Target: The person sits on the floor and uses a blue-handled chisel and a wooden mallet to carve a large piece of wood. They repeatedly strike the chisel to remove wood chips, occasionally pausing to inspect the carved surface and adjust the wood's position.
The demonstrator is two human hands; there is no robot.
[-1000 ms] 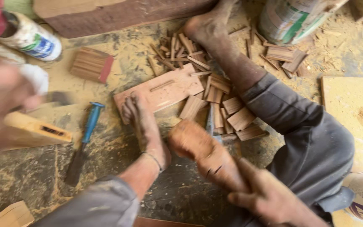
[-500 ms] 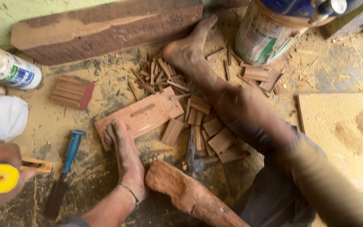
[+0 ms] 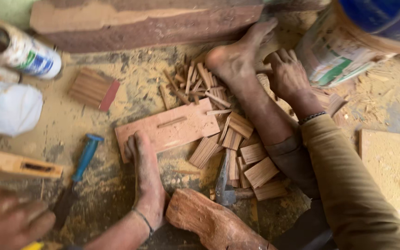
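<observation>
We look down on a sawdust-strewn floor point(image 3: 116, 194) with a heavy timber beam point(image 3: 144, 23) across the top of the frame. At the upper left lies a labelled bottle point(image 3: 26, 55) on its side, and below it a white plastic bag point(image 3: 8, 109). A pale wooden block point(image 3: 15, 164) with a dark slot reaches in from the left edge. At the lower left corner our left hand point(image 3: 10, 222) is blurred and close to the lens, its fingers curled together over something yellow; we cannot tell how firmly it grips. Just right of it lies a chisel with a blue handle point(image 3: 85, 157). Above that sits a small stack of thin slats point(image 3: 93, 89) with one red end. In the middle a foot point(image 3: 146, 180) presses down on the near end of a flat reddish board point(image 3: 172, 129). Below it lies a rough chunk of red wood point(image 3: 209, 222). Right of the board, small cut wood pieces point(image 3: 251, 157) are scattered, with a hammer head point(image 3: 223, 185) among them. A second foot point(image 3: 237, 60) rests at the upper middle. Beside it our right hand point(image 3: 289, 76) lies spread, fingers apart, flat on the wood scraps and clamped on nothing. A blue-topped container wrapped in printed paper point(image 3: 348, 46) fills the upper right, and a flat plank point(image 3: 394, 171) lies at the right edge.
</observation>
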